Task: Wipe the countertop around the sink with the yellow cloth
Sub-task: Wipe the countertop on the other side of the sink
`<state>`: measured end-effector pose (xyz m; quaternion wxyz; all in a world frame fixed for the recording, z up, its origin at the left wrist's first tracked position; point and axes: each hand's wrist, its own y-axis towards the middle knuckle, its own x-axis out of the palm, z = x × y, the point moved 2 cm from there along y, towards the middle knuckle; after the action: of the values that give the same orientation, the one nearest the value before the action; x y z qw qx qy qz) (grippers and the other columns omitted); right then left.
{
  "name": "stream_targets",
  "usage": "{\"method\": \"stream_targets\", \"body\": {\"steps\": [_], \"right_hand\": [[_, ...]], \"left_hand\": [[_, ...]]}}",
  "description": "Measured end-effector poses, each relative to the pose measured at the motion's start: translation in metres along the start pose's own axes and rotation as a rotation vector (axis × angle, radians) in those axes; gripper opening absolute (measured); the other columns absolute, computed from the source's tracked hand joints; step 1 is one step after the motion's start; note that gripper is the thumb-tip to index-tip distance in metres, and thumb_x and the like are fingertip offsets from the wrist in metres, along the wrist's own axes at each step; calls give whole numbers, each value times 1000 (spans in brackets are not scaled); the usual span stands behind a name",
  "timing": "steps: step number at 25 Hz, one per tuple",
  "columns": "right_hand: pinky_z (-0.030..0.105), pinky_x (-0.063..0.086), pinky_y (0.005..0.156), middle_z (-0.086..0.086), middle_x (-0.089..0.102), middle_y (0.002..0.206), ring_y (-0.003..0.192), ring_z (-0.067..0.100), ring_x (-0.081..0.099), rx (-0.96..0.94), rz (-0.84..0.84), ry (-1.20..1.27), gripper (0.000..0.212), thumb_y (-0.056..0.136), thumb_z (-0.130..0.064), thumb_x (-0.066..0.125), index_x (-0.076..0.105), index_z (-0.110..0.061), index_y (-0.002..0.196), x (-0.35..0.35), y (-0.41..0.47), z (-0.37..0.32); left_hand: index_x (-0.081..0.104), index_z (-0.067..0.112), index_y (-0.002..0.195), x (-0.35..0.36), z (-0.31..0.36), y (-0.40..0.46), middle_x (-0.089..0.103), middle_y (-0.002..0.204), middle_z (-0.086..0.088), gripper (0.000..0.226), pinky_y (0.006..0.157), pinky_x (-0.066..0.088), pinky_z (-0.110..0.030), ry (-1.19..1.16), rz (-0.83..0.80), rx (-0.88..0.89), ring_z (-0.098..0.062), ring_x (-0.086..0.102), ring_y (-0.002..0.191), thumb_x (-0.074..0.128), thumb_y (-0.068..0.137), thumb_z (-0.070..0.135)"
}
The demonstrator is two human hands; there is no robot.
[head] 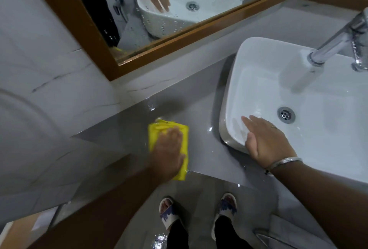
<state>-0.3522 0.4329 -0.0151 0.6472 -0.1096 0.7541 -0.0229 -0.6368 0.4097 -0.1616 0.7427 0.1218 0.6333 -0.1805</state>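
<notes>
A folded yellow cloth (157,131) lies flat on the grey countertop (201,149), left of the white sink (310,129). My left hand (169,151) presses down on the cloth, palm flat, covering most of it. My right hand (266,141) rests with fingers spread on the near left corner of the sink's rim, holding nothing. Wet streaks shine on the countertop around the cloth and along its front edge.
A chrome tap (338,45) reaches over the sink from the right. A wood-framed mirror (159,47) stands behind the counter, spotted with droplets. Marble-look wall tiles (49,89) are at the left. My feet in sandals (169,213) stand on the wet floor below the counter edge.
</notes>
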Motion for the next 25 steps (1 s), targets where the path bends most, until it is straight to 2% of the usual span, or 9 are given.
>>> {"method": "stream_targets", "body": {"steps": [4,8,13,14,16,18,22,23,25], "right_hand": [[47,42,101,18,54,134,122,36,49,9,9,-5,62,81,-35,21,46,-14,134,-1,-1,0],[49,44,99,18,53,134,120,38,49,21,11,5,62,81,-35,21,45,-14,134,-4,-3,-1],[49,42,99,17,50,137,123,36,47,33,-19,5,64,80,-37,19,42,-16,136,-1,-2,2],[49,42,99,17,50,137,123,35,47,35,-23,7,64,80,-38,19,42,-17,136,0,-2,1],[49,42,99,17,50,137,123,36,47,36,-16,11,63,80,-37,19,42,-17,136,-1,-1,1],[50,42,100,17,49,138,124,36,46,37,-24,9,64,81,-38,18,41,-17,136,-1,-2,1],[50,41,100,17,49,139,124,36,45,51,-18,31,65,80,-39,17,41,-18,137,-1,-2,1],[49,41,100,17,49,138,124,36,46,55,-22,34,65,80,-39,18,42,-18,137,-1,-2,1],[49,41,100,17,49,138,124,36,45,59,-24,31,65,80,-39,18,41,-19,137,-1,-3,1]], "left_hand": [[35,8,147,9,65,6,38,153,-15,70,114,20,-48,8,-63,298,-31,28,144,45,88,46],[45,0,140,-14,13,21,43,148,-23,69,110,23,-52,58,26,-153,-41,42,136,42,87,43],[28,6,150,18,103,-10,33,156,-17,73,114,18,-50,18,-121,598,-31,20,147,41,89,43],[27,8,150,16,89,-1,34,156,-15,71,115,18,-49,37,-97,594,-27,14,149,40,90,43],[34,7,148,5,51,22,39,153,-17,66,112,20,-49,11,-38,282,-27,11,150,39,92,43],[41,5,144,-7,47,25,41,150,-21,65,112,19,-51,-34,-10,90,-37,29,144,41,91,43],[36,10,144,9,120,-3,36,153,-14,66,113,21,-47,-28,-149,709,-32,33,141,42,87,41],[35,12,145,8,113,4,35,154,-12,64,113,22,-46,-25,-163,712,-30,31,141,42,88,40],[40,11,144,4,90,23,40,152,-13,60,110,24,-47,-78,-43,415,-31,34,141,42,91,39]]}}
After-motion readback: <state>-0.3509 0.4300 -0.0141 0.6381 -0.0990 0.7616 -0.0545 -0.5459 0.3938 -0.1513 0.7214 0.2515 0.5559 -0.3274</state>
